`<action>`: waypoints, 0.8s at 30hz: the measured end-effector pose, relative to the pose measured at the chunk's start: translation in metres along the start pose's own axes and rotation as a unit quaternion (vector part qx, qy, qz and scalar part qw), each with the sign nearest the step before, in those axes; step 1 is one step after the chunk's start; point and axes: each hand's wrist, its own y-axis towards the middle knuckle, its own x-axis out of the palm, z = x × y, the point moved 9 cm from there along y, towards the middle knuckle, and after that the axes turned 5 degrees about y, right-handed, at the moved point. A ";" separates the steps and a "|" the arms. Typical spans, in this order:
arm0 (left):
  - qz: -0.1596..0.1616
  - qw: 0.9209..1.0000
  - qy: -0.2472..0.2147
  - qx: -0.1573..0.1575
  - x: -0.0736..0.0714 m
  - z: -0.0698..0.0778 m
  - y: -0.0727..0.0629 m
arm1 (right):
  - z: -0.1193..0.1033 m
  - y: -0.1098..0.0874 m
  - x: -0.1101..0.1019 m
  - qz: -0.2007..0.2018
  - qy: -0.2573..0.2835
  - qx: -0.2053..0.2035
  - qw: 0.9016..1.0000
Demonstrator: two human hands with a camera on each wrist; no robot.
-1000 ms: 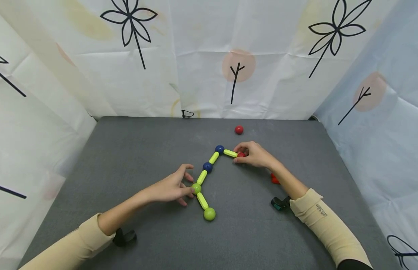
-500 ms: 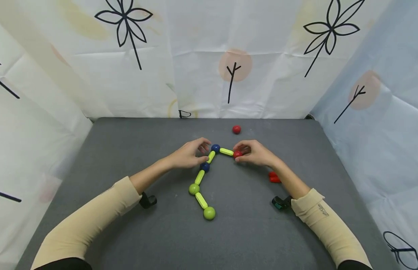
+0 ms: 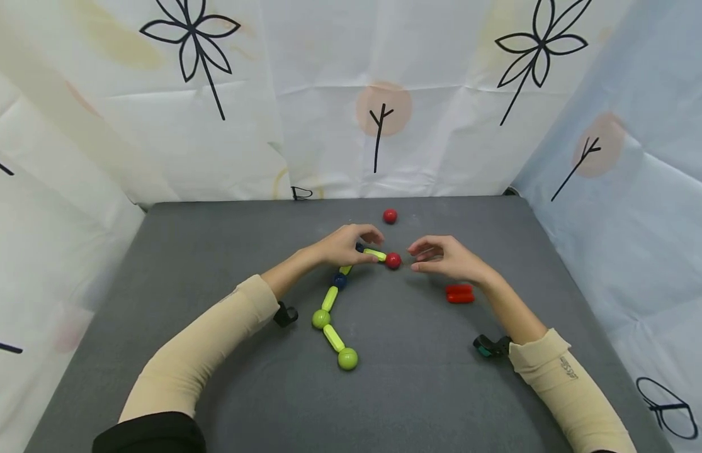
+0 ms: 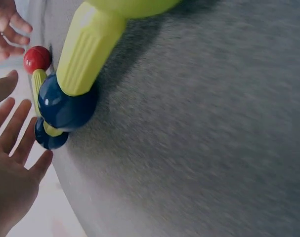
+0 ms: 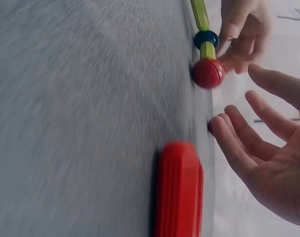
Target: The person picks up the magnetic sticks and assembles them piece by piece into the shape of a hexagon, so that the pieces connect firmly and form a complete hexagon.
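A glossy red ball [image 3: 393, 261] is sitting between the left hand [image 3: 346, 245] and right hand [image 3: 449, 259], its ribbed lime-green rod [image 3: 376, 254] running left-to-right; both hands are hovering loosely spread, gripping nothing.

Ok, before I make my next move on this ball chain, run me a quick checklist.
1. Right hand empty: ok, fingers open, apart from the red end ball.
2. Left hand clear of the chain: cannot tell, it overlaps it in the head view.
3. End ball against its lime rod: ok, they meet.
4. Spare red ball attached: not ok, loose beyond the chain.
5. Red rods uncovered: ok, side by side, nothing on top.
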 end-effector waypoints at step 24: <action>-0.031 0.999 -0.015 -0.015 0.031 0.012 0.033 | 0.054 -0.067 -0.039 -0.040 -0.034 0.024 0.998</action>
